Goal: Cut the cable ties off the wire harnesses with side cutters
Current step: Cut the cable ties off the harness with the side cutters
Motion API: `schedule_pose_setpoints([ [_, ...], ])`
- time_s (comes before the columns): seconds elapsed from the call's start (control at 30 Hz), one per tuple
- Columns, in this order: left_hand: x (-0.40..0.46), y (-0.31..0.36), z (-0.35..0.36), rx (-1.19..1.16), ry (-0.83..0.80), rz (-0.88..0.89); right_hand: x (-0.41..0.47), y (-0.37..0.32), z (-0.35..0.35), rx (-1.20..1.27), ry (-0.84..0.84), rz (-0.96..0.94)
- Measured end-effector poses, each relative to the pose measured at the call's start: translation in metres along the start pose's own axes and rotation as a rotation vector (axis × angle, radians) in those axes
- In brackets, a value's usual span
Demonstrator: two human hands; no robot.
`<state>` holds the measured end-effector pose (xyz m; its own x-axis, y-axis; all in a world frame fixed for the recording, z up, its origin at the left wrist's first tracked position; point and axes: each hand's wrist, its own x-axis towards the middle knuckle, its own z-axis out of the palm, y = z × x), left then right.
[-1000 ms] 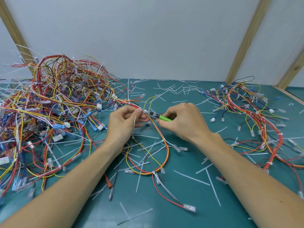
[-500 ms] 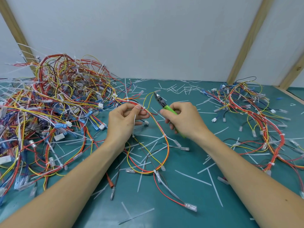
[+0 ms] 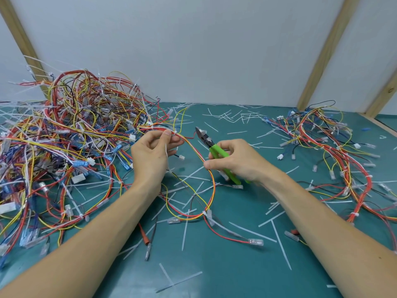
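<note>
My left hand (image 3: 151, 157) pinches a red-and-yellow wire harness (image 3: 211, 190) near a white cable tie (image 3: 175, 132) at its top bend. A loose white tie strip hangs down across that palm. My right hand (image 3: 234, 161) grips green-handled side cutters (image 3: 217, 150), jaws pointing up and left, clear of the wires. The same hand's thumb and forefinger pinch the harness lower down its right run. The harness loops toward me over the teal table (image 3: 214, 272).
A big tangle of harnesses (image 3: 64, 147) fills the left side. A smaller heap of harnesses (image 3: 328, 151) lies at the right. Several cut white tie pieces (image 3: 240, 117) litter the table. A white wall with wooden battens (image 3: 322, 54) closes the back.
The cutters left the tie at my left fingertips and swung up and to the right. My right hand moved down the harness and now pinches the wires there. My left hand stayed in place.
</note>
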<state>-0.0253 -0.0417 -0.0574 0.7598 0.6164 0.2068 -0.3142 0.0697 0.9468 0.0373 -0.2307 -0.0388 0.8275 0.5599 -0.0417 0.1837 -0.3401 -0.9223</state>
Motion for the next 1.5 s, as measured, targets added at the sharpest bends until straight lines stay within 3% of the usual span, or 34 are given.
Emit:
schedule_pose_setpoints([
  [0.2,0.000,0.004,0.002,-0.045,-0.038,-0.060,0.002,0.001,-0.002,0.152,0.074,-0.024],
  [0.4,-0.010,-0.002,0.006,0.132,-0.506,-0.112,0.001,0.001,-0.006,0.254,-0.033,-0.058],
  [0.57,-0.008,-0.002,0.001,0.128,-0.654,-0.155,0.001,0.002,-0.008,0.327,-0.208,-0.060],
  [0.7,-0.008,-0.001,0.001,0.079,-0.652,-0.182,0.001,0.003,-0.007,0.334,-0.242,-0.050],
  [0.83,-0.009,0.000,0.003,0.077,-0.599,-0.166,0.000,0.002,-0.006,0.268,-0.174,-0.053],
  [1.07,-0.010,0.000,0.008,0.159,-0.328,-0.105,-0.002,-0.006,0.011,-0.041,0.179,-0.278],
  [1.23,-0.009,-0.002,0.008,0.214,-0.240,-0.144,-0.005,-0.004,0.024,-0.286,0.309,-0.380],
  [1.5,-0.012,-0.003,0.010,0.224,-0.244,-0.192,-0.005,-0.002,0.029,-0.358,0.324,-0.426],
])
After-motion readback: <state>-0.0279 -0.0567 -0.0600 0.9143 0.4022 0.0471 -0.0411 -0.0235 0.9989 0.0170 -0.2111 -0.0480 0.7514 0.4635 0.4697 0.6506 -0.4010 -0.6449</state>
